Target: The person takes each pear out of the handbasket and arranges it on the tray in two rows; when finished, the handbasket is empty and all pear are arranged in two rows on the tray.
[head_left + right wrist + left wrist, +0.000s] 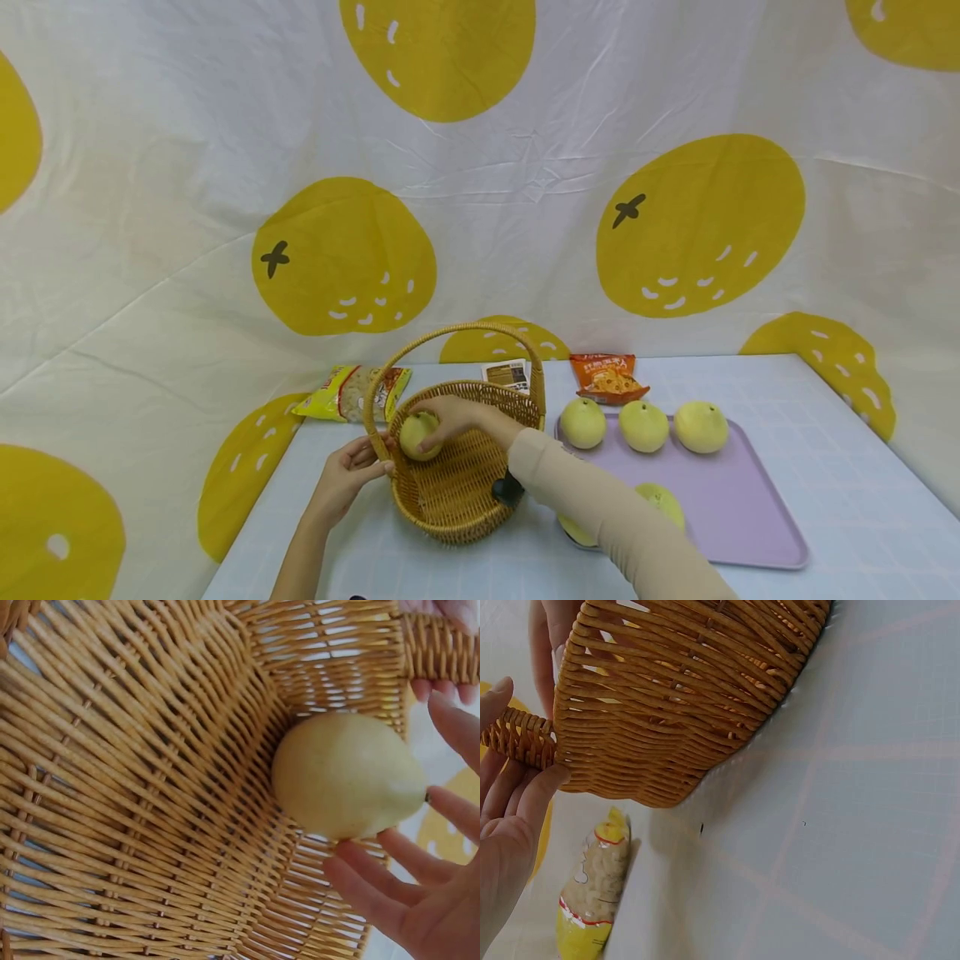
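A wicker basket [457, 496] with a tall arched handle stands on the table. My left hand [341, 483] grips the foot of the handle on the left side; in the left wrist view its fingers [536, 799] wrap around the woven band. One pale yellow pear [345, 776] lies inside the basket against its left wall. Over it reaches my right hand [453, 414], its fingers spread loosely. In the right wrist view some fingertips [349, 851] touch the pear's side, while the thumb [457, 727] stands apart from it.
Right of the basket, a purple tray [750, 508] bears several pears [643, 427], some partly hidden by my right sleeve [600, 508]. Behind stand a yellow snack bag [348, 393], an orange snack packet [606, 377] and a white-and-brown package [508, 375]. A patterned cloth hangs at the back.
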Demonstrator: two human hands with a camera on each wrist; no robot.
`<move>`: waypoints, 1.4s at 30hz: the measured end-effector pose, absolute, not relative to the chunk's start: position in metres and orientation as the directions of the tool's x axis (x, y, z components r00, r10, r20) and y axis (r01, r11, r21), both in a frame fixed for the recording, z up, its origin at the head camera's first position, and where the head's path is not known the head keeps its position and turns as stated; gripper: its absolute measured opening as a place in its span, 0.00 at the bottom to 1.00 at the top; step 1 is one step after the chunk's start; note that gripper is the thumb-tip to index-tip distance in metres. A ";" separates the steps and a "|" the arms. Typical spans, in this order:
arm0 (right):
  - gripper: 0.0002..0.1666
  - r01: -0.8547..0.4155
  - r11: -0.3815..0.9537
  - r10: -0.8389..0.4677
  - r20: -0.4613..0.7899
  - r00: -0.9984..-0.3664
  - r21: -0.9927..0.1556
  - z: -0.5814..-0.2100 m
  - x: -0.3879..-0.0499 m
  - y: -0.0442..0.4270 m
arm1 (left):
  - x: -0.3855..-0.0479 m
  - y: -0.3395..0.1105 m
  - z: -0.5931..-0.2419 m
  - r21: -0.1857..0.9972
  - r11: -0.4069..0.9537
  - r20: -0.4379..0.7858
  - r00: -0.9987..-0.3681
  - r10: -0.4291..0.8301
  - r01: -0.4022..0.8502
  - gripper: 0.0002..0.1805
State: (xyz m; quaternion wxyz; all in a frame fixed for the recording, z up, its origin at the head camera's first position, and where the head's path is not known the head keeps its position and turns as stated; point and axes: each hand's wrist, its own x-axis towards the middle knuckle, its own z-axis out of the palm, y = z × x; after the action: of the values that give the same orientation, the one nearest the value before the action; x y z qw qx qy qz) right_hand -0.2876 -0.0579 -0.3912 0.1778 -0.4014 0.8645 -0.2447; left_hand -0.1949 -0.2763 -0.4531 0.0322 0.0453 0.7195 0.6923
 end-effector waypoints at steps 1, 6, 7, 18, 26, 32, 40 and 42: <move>0.38 -0.614 0.560 -0.782 -0.108 -0.614 -0.557 -0.392 -0.288 -0.059 | -0.195 -0.276 -0.453 0.999 0.038 0.018 -0.993 0.113 0.023 0.32; 0.37 -0.647 0.579 -0.781 -0.109 -0.615 -0.497 -0.395 -0.289 -0.065 | -0.194 -0.277 -0.454 0.999 0.037 0.024 -0.993 0.114 0.028 0.33; 0.37 -0.648 0.583 -0.778 -0.108 -0.619 -0.490 -0.395 -0.290 -0.066 | -0.194 -0.277 -0.454 0.999 0.035 0.023 -0.993 0.114 0.027 0.33; 0.30 -0.559 0.598 -0.743 -0.136 -0.655 -0.575 -0.402 -0.289 -0.072 | -0.195 -0.275 -0.454 0.999 0.034 0.028 -0.994 0.109 0.032 0.32; 0.33 -0.609 0.608 -0.757 -0.138 -0.639 -0.510 -0.401 -0.288 -0.070 | -0.195 -0.276 -0.455 0.999 0.038 0.031 -0.992 0.121 0.036 0.32; 0.33 -0.569 0.621 -0.747 -0.186 -0.639 -0.538 -0.399 -0.287 -0.067 | -0.196 -0.275 -0.454 0.999 0.031 0.029 -0.993 0.119 0.033 0.32; 0.35 -0.566 0.593 -0.766 -0.184 -0.616 -0.573 -0.410 -0.296 -0.063 | -0.195 -0.274 -0.452 0.999 0.028 0.014 -0.994 0.110 0.017 0.32; 0.34 -0.572 0.577 -0.775 -0.168 -0.610 -0.583 -0.410 -0.298 -0.062 | -0.195 -0.274 -0.452 1.000 0.027 0.012 -0.994 0.109 0.015 0.32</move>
State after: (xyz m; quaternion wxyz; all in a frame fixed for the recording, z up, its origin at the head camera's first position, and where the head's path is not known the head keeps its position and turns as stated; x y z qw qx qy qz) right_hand -0.2977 -0.0622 -0.4097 0.2076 -0.3900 0.8634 -0.2437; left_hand -0.1947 -0.2743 -0.4517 0.0338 0.0432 0.7159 0.6960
